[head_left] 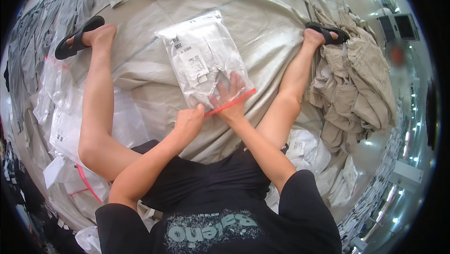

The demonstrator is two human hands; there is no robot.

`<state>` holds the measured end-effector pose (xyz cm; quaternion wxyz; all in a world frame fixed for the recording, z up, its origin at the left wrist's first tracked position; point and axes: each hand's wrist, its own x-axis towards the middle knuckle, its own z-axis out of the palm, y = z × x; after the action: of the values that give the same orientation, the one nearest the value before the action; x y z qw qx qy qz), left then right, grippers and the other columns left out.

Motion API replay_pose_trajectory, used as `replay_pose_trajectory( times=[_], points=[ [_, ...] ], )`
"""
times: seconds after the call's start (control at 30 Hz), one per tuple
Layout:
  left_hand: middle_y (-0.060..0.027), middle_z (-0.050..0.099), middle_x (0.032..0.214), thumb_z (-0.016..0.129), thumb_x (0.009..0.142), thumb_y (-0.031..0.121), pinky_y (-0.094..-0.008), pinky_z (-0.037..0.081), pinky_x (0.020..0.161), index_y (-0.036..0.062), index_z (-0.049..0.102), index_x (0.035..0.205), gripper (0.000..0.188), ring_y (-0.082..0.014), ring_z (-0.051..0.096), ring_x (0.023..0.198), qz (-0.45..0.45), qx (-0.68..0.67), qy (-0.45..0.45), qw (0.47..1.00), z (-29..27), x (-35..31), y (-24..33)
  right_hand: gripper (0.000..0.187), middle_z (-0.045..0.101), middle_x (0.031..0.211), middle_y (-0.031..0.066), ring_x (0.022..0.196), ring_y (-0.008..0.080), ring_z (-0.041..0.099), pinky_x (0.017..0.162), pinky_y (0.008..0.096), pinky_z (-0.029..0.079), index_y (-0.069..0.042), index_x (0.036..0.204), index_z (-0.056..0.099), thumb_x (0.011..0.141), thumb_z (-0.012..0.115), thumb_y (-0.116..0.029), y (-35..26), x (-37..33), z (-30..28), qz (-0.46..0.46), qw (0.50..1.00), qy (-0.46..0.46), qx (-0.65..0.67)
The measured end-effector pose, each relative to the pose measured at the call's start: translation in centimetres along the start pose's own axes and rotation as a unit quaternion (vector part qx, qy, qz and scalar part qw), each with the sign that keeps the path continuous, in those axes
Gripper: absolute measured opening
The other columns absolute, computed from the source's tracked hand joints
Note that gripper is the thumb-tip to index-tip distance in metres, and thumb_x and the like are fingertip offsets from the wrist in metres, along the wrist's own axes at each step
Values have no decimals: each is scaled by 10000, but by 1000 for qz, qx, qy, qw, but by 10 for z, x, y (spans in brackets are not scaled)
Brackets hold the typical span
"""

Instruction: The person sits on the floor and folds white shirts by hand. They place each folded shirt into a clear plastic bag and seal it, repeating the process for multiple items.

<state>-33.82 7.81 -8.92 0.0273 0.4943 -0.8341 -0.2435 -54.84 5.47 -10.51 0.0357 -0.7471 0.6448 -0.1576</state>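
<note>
A clear plastic bag (213, 50) with a red strip along its opening lies between my legs. Inside it is a folded white garment (216, 66) with a white paper tag (194, 62). My left hand (187, 125) is closed at the left end of the bag's mouth, pinching its edge. My right hand (230, 95) has gone through the mouth into the bag; its fingers show through the plastic, spread flat over the garment, holding nothing.
A large beige woven sheet (262, 24) covers the floor under me. Beige garments (356, 90) are heaped on the right, grey garments (35, 33) at the far left. Loose plastic bags (126, 118) lie beside my left leg, and bagged white items (307, 151) near my right thigh.
</note>
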Motion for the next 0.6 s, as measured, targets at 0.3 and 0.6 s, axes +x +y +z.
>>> replay_pose_trajectory(
  times=[0.3,0.6],
  points=[
    [-227,725,748,690,944,259,-583,574,669,19,560,999,279,-453,737,721,-96,-21,4,995,12,-2,-6,494,532,1494,337,1390,520,513,1186,610,393,-57,1303,718,930,778,-375,-10,-39,-58,-136,988,-26,61],
    [-237,724,791,642,948,167,-557,574,695,6,568,986,181,-422,735,708,-123,-116,28,985,7,0,-10,292,710,1034,134,1032,365,677,956,472,531,-106,1136,696,898,605,37,115,0,-51,-20,999,-25,-9]
  ],
)
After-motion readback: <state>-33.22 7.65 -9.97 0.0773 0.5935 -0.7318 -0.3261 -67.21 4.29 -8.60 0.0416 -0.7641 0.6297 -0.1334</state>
